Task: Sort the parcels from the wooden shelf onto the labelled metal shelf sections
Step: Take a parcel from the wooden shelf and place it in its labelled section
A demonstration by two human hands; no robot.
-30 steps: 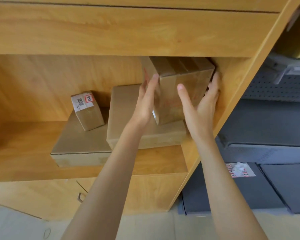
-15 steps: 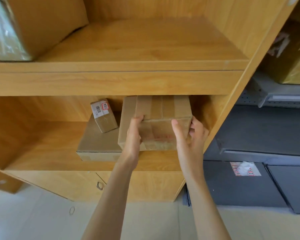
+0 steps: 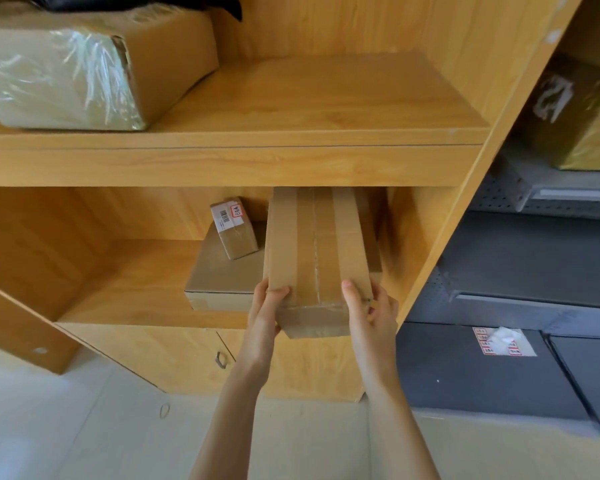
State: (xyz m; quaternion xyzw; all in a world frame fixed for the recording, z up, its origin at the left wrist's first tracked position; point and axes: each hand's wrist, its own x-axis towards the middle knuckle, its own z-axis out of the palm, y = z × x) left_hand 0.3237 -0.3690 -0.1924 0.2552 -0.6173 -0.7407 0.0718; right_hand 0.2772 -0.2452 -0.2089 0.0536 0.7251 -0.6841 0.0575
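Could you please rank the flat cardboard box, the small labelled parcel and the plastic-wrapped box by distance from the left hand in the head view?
From the left hand:
1. Flat cardboard box, just left of it on the lower wooden shelf.
2. Small labelled parcel, on top of that box, further back.
3. Plastic-wrapped box, upper shelf, far left.

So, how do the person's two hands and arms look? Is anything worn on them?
Both forearms are bare up to the frame's lower edge: no sleeves, gloves or watch show. The left hand shows no ring. Something small and dark sits on a finger of the right hand, too small to identify.
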